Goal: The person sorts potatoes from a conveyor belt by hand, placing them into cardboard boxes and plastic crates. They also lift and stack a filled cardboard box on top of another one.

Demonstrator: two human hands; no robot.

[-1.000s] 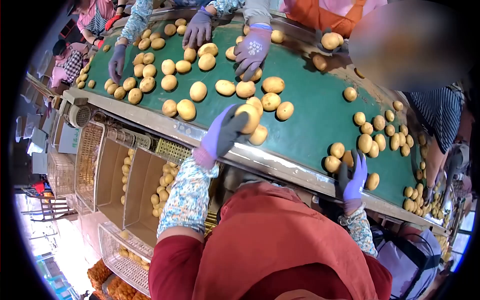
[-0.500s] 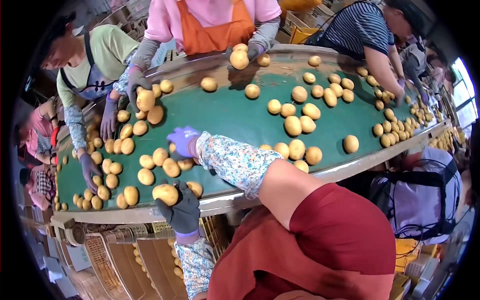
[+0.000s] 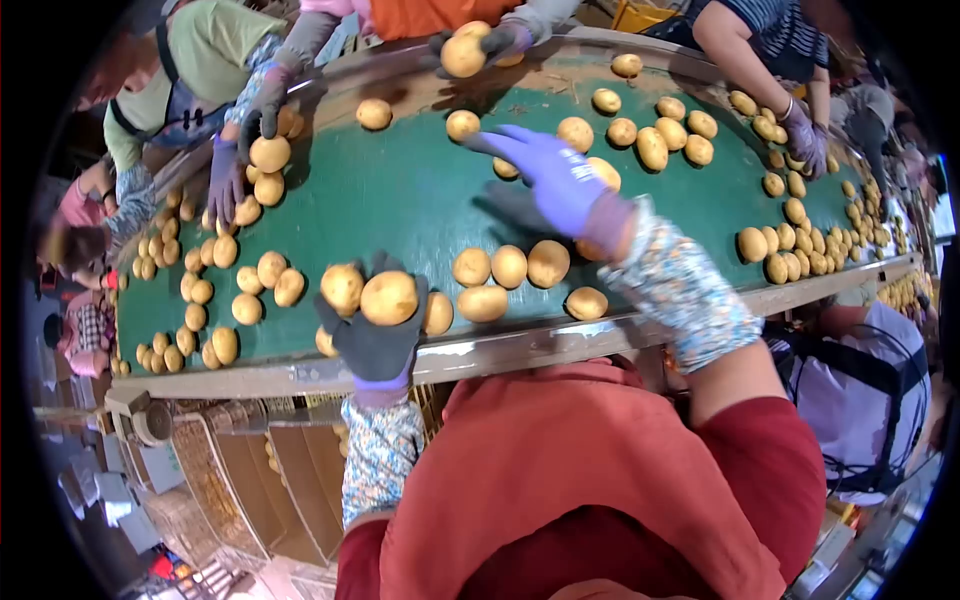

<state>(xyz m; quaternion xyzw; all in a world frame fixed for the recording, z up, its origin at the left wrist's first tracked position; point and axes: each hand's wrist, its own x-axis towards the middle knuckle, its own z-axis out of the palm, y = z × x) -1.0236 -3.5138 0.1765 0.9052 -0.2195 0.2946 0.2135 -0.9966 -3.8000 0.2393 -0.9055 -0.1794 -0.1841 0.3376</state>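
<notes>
My left hand (image 3: 375, 340), in a grey-palmed purple glove, is palm up at the near edge of the green conveyor belt (image 3: 390, 200). It cradles a potato (image 3: 389, 298), and a second potato (image 3: 342, 288) rests against its fingers. Over the middle of the belt, my right hand (image 3: 565, 185) in a purple glove has its fingers stretched out to the left and holds nothing that I can see. Potatoes lie partly hidden under and behind it. Between my hands sits a cluster with a potato (image 3: 483, 303) near the belt's edge.
A metal rail (image 3: 500, 350) borders the near side. Across the belt, a co-worker's gloved hands (image 3: 485, 45) hold potatoes; other workers' hands reach in at left (image 3: 226, 180) and right (image 3: 805, 140). Cardboard boxes (image 3: 310, 480) stand below. Several potatoes (image 3: 800, 245) crowd the right.
My right hand has swung away from the potatoes near my left hand, out over the middle of the belt. My left hand now has two potatoes at it instead of one. The view has shifted.
</notes>
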